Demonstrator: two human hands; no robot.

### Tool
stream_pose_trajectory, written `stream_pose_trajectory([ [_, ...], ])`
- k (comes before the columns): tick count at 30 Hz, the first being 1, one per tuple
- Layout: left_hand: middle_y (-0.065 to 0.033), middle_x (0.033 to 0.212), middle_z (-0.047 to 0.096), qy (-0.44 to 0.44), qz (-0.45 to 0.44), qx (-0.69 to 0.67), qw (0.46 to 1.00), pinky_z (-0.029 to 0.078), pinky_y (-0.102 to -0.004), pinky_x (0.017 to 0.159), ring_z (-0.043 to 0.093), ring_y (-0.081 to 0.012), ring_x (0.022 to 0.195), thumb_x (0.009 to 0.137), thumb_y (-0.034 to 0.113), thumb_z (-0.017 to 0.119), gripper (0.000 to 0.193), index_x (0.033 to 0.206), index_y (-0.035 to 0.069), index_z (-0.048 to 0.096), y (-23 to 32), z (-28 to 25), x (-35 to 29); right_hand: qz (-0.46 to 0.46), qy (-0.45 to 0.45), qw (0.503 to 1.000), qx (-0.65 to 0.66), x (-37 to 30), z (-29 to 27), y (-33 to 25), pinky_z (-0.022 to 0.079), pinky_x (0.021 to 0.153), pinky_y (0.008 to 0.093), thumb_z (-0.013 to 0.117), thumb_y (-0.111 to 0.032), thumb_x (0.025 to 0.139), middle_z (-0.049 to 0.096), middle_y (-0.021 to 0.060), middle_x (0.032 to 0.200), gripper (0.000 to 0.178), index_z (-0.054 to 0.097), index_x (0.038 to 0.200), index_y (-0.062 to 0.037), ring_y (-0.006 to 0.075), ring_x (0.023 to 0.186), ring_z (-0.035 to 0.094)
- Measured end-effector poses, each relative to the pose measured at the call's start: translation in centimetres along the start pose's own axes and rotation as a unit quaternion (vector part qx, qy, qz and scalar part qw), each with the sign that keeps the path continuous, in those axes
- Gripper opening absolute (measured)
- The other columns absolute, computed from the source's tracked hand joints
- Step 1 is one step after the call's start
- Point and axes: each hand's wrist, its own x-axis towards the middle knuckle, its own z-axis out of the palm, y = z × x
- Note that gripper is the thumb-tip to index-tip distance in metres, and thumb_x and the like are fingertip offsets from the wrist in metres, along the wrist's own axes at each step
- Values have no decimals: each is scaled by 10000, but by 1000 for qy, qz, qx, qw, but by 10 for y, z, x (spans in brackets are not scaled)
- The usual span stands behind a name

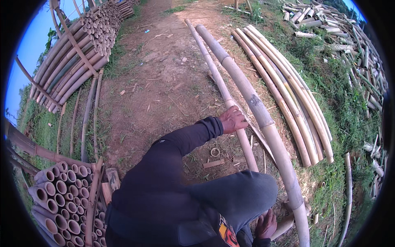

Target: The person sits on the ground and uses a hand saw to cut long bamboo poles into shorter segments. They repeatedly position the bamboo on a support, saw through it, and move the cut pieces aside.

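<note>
My left hand, reaching out in a dark sleeve, is wrapped round a thin bamboo pole. The pole slants away from me, and its near part disappears behind my bent knee. Low beside that knee is my right hand, its fingers partly showing and bent; what they hold, if anything, is hidden. Just right of the thin pole lies a thicker bamboo pole, running from the far ground to the lower edge. A short bamboo piece sits under the thick pole, close to my right hand.
Several peeled bamboo poles lie together on the right. Stacks of cut bamboo stand at the far left and near left. A heap of bamboo offcuts covers the right slope. A bamboo ring and chips lie on the dirt.
</note>
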Motion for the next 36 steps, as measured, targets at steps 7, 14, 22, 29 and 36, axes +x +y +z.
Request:
stream_pose_trajectory([
  [7, 7, 892, 620, 41, 2, 1, 999, 412, -426, 1010, 643, -205, 1005, 860, 137, 667, 181, 986, 262, 701, 22, -8, 63, 35, 177, 980, -90, 22, -24, 38, 440, 1004, 563, 712, -278, 934, 634, 222, 1245, 637, 545, 1506, -54, 437, 1147, 602],
  [14, -55, 1038, 694, -80, -25, -10, 996, 361, -485, 1112, 645, -257, 1146, 938, 131, 598, 241, 1091, 257, 735, 18, 17, 100, 67, 166, 979, -97, 42, -40, 48, 417, 1032, 555, 613, -357, 1032, 629, 194, 1255, 557, 549, 1507, -73, 430, 1167, 594],
  [22, -25, 936, 679, -35, -8, -22, 999, 402, -443, 1010, 662, -247, 1050, 893, 120, 646, 255, 1072, 268, 750, 31, 37, 118, 87, 181, 974, -105, 48, -38, 75, 397, 1088, 558, 683, -262, 959, 638, 189, 1329, 575, 562, 1483, -56, 424, 1214, 592],
  [29, -49, 1041, 681, -54, 19, -65, 996, 390, -458, 1040, 644, -251, 1105, 834, 329, 787, 354, 1169, 243, 711, 76, 27, 143, 81, 190, 972, -114, 37, -53, 124, 363, 1153, 568, 645, -280, 971, 624, 204, 1368, 589, 554, 1509, -58, 429, 1251, 579],
  [36, -91, 1401, 652, -154, 91, -184, 967, 237, -632, 1240, 560, -267, 1385, 960, 672, 638, 707, 1467, 179, 612, 140, 17, 167, 101, 214, 965, -110, 62, -49, 147, 371, 1152, 532, 753, -277, 942, 663, 122, 1325, 532, 622, 1442, -151, 338, 1271, 604],
])
